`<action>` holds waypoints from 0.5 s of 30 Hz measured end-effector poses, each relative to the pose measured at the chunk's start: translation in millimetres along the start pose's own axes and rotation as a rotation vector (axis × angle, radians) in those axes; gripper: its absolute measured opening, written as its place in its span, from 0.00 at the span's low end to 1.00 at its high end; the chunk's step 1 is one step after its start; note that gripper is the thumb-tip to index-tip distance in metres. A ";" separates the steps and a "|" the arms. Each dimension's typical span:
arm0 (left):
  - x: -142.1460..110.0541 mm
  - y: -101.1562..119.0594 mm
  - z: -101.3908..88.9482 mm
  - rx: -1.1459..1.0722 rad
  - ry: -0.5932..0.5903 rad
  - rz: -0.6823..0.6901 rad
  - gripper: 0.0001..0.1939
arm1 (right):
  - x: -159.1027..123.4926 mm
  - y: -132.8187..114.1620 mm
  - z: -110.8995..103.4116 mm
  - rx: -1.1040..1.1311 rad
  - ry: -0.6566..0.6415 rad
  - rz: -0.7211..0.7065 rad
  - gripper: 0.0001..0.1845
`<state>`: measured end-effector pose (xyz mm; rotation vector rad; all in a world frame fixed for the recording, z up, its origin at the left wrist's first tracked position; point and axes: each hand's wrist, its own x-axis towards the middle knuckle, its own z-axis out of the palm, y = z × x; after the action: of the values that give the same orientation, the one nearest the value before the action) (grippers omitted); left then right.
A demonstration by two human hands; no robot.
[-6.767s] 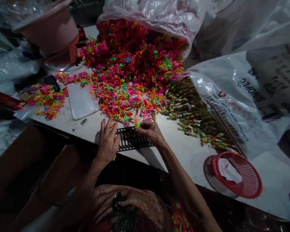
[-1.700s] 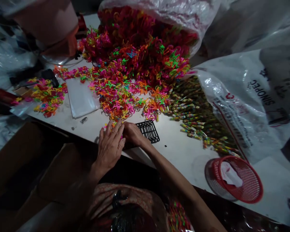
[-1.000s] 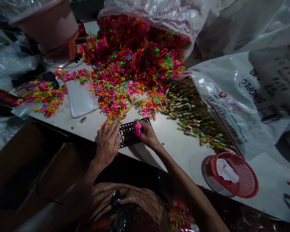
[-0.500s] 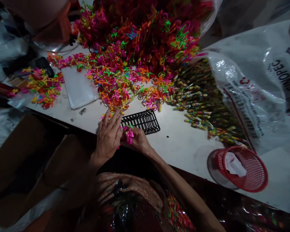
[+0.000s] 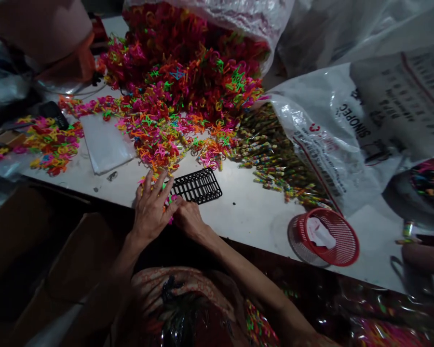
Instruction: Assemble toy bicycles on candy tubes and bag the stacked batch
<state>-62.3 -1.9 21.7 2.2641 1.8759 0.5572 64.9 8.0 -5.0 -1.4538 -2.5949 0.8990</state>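
My left hand (image 5: 152, 207) lies over the near edge of the white table with its fingers stretched out and spread. Small colourful plastic pieces (image 5: 146, 181) show around and between those fingers. Close against its thumb, my right hand (image 5: 188, 217) is curled palm down, closed at the fingertips. Pink plastic pieces (image 5: 172, 198) peek out by the right fingertips; most of what that hand grips is hidden. Just beyond my right hand is a black slotted plastic rack (image 5: 198, 185), its left end partly covered by the hands.
A large heap of bright plastic pieces (image 5: 159, 106) spills from a bag. Printed sticks (image 5: 271, 149) lie beside a white SINOPEC bag (image 5: 332, 125). A red mesh basket (image 5: 347, 243) stands right; clear plastic sleeves (image 5: 104, 144) lie left. Another person's hand (image 5: 423, 255) is at the right edge.
The view has swung to the right. My right hand has turned palm down and drawn against my left thumb, so the pink pieces it held are now mostly hidden. My left hand stays spread.
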 end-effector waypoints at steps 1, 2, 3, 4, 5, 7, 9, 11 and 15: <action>1.0 0.6 -0.5 0.007 -0.005 0.006 0.24 | -0.3 -1.4 1.8 0.005 0.010 0.016 0.15; 1.7 0.9 -1.1 0.011 -0.007 0.009 0.23 | -0.3 -0.7 2.1 0.031 0.023 0.017 0.14; 2.1 1.0 -1.9 0.012 -0.007 0.011 0.22 | 0.1 2.7 0.2 0.083 0.029 -0.001 0.13; 2.1 0.8 -2.9 0.011 -0.006 0.013 0.21 | 1.2 9.1 -4.6 0.157 0.032 -0.031 0.11; 1.6 0.3 -4.2 0.013 -0.009 0.017 0.21 | 3.0 18.7 -12.7 0.238 0.039 -0.060 0.09; 0.0 -0.6 -7.1 0.028 -0.019 0.024 0.20 | 9.4 45.2 -37.8 0.339 0.098 -0.041 0.07; -1.2 -0.5 -10.2 0.051 -0.031 0.036 0.20 | 19.6 75.3 -69.2 0.212 0.309 0.185 0.07; -0.5 0.6 -12.7 0.076 -0.027 0.036 0.21 | 31.6 100.8 -96.7 0.008 0.401 0.457 0.09; 6.5 0.4 -12.6 0.129 0.008 0.005 0.23 | 42.5 123.6 -115.3 -0.064 0.354 0.554 0.10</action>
<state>-65.7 2.7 34.7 2.3491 1.9646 0.4591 170.9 144.3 19.0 -2.1704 -2.0140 0.5142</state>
